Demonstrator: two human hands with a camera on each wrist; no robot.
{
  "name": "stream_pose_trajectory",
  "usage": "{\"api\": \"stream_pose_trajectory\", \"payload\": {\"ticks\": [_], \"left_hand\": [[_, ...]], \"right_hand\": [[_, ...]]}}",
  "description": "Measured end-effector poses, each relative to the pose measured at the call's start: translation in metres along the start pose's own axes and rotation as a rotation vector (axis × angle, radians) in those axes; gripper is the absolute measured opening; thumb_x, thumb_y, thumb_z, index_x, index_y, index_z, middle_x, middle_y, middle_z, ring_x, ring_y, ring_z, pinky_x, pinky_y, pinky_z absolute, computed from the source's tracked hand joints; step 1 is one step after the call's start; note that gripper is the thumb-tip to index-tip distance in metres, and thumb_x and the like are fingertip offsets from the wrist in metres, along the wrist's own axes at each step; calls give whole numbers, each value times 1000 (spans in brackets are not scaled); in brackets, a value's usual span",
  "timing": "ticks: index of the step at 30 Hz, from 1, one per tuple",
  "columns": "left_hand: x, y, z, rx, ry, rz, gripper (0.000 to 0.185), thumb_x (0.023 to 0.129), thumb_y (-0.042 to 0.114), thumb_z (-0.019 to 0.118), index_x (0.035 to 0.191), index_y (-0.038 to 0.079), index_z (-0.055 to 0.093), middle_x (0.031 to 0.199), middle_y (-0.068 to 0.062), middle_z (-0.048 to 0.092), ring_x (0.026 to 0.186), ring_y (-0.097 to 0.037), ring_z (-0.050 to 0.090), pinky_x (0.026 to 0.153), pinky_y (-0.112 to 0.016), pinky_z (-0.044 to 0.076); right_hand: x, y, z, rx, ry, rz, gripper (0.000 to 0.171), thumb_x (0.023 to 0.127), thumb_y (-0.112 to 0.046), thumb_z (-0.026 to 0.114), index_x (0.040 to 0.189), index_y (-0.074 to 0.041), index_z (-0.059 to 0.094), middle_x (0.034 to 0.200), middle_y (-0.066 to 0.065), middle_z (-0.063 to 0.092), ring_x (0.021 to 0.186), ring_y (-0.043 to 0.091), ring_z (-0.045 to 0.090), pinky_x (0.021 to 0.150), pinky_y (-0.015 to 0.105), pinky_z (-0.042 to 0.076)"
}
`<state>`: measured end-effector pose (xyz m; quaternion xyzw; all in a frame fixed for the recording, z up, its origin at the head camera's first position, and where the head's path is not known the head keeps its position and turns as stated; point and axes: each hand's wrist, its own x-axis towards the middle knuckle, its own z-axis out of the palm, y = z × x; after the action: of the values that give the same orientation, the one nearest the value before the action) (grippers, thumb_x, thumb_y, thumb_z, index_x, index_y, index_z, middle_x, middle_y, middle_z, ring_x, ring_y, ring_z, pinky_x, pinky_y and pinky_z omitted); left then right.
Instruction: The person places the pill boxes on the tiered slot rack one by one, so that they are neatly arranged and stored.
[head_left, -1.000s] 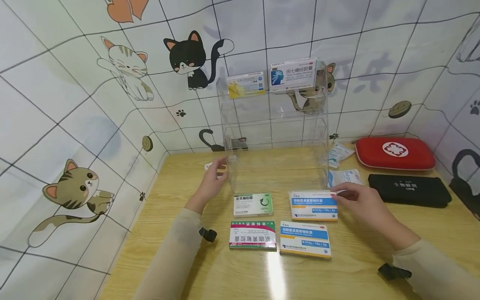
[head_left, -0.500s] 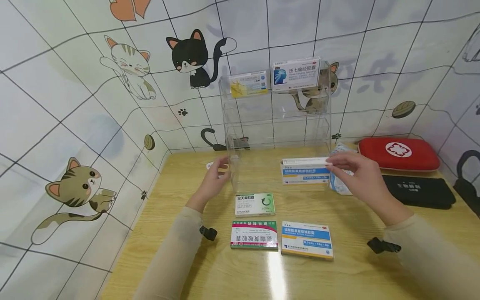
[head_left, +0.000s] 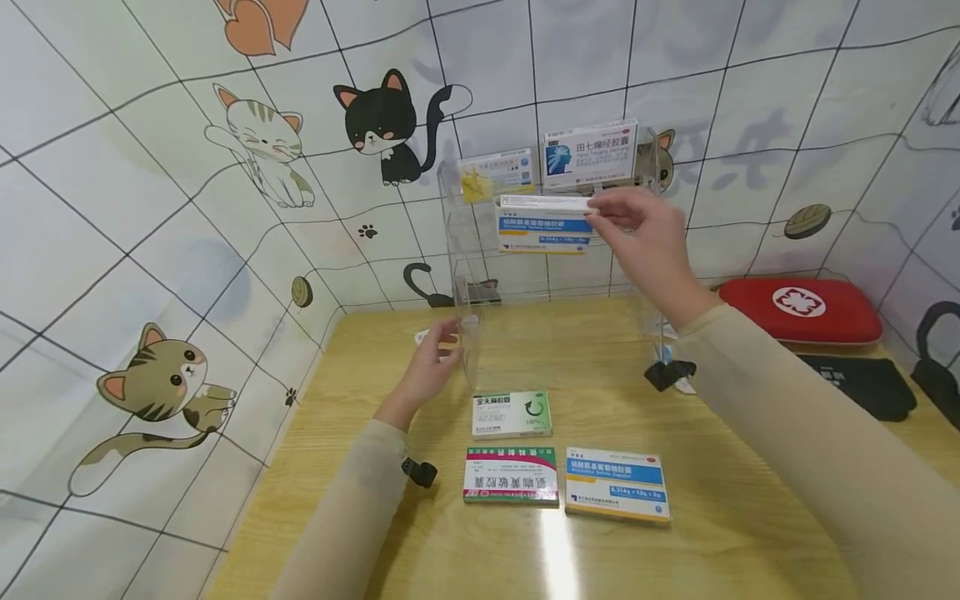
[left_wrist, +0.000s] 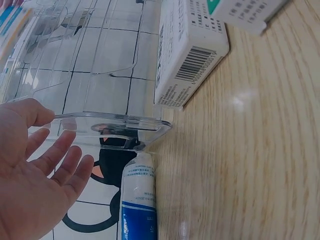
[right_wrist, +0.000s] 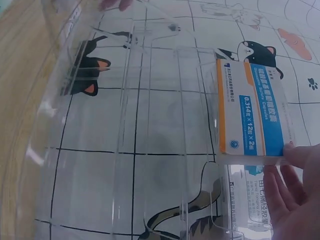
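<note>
Box (head_left: 544, 229), blue-banded, sits pinched in the right hand (head_left: 648, 242) at the head view's upper centre; left hand (head_left: 427, 367), fingers loosely parted, touches the side of the clear rack (head_left: 551, 294), left of centre

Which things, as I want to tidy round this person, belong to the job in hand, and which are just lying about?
Likely the job:
held box, in the right hand
clear rack, left hand at its side
two boxes on its top tier
three boxes lying before it

Seemingly lying about:
red case
black pouch
tube
</note>
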<state>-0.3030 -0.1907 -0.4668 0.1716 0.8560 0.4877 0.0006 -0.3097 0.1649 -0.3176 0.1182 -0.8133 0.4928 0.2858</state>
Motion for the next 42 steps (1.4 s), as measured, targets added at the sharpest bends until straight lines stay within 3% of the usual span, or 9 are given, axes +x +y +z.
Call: {"api": "stream_pose_trajectory", "payload": {"ticks": [4,9,13,19,24,28,32,42], "left_hand": [[1,0,-1,-6,15,8,53,103,5,57,153,2,38,148,-20,51,131,-35,51,110,-52,50],[1,2,1,-12,-2,-3,52,103,5,57,153,4,39,148,-21,50,131,-34,51,111,-52,50],[0,3,1,6,9,-17,50,104,8,57,152,6,41,147,-16,52,131,-32,52,111,-50,51],[0,2,-1,6,16,-10,50,104,5,56,152,7,40,147,-16,52,131,-32,51,110,-50,51],[0,3,-1,-5,7,-4,51,104,5,56,152,7,40,149,-19,50,132,-34,51,111,-52,50],[1,2,1,-6,5,-6,51,104,6,56,153,5,39,151,-23,48,132,-33,50,112,-52,49],[1,1,1,-8,2,-4,52,104,5,55,153,2,38,151,-24,48,132,-34,50,112,-51,49],[-1,2,2,13,4,-10,54,104,6,56,154,7,38,151,-19,49,134,-32,50,112,-50,49]], "right_hand": [[28,-1,18,55,5,-62,25,96,-25,74,117,-12,77,121,-1,70,107,6,70,96,17,57],[46,6,35,9,-9,-12,26,97,-29,72,119,-16,76,126,-3,67,111,7,69,100,20,56],[52,15,52,2,-56,61,26,98,-30,70,121,-19,75,130,-2,65,114,9,68,102,21,55],[54,22,73,41,-65,51,24,99,-23,70,121,-15,75,128,1,68,112,12,69,101,21,55],[49,18,73,61,-104,59,32,99,-21,70,131,-17,71,137,-1,66,119,12,66,106,24,54],[32,18,68,84,-97,26,41,98,-15,72,138,-16,66,145,-2,61,128,14,62,111,29,52],[2,20,57,75,-89,-19,35,96,-10,73,131,-10,70,140,2,62,126,20,60,109,37,54],[-98,41,11,-84,-304,-22,25,95,-9,74,120,-8,74,134,10,66,115,31,62,93,53,59]]}}
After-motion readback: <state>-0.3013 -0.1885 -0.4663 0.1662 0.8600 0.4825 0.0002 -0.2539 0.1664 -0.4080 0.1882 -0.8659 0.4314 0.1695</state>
